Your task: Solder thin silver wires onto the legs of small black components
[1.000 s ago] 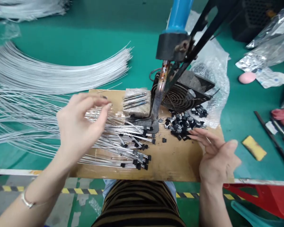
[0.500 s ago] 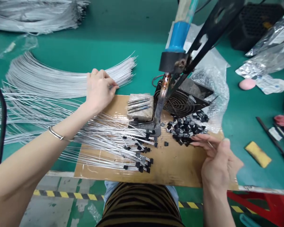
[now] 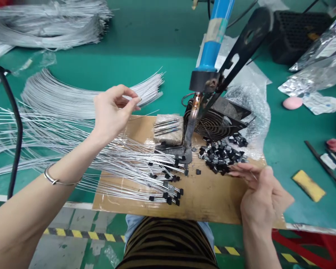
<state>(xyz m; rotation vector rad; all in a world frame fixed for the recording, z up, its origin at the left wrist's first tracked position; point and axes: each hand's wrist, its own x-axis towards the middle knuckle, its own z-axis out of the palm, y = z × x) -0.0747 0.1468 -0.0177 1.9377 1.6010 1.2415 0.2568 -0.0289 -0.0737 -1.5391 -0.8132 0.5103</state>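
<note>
My left hand (image 3: 113,112) is raised over the near ends of a curved bundle of white wires (image 3: 72,97), thumb and forefinger closed in a pinch, apparently on one thin white wire. Below it, wires with black parts on their tips (image 3: 145,168) lie fanned over a cardboard sheet (image 3: 210,198). My right hand (image 3: 264,194) rests on the sheet's right side. Its fingertips touch a pile of small black components (image 3: 222,153), and the thumb presses something thin against the fingers.
A blue-handled soldering iron (image 3: 211,45) hangs in a black stand, tip down beside a grey block (image 3: 168,130) and a small fan (image 3: 215,119). More wire bundles (image 3: 50,22) lie at the back left. Foil bags (image 3: 316,71), a yellow sponge (image 3: 309,185) and a black cable (image 3: 15,130) surround the sheet.
My left hand reached out to the ends of the curved wire bundle, pinched there, and has now lifted back a little. My right hand has barely moved.
</note>
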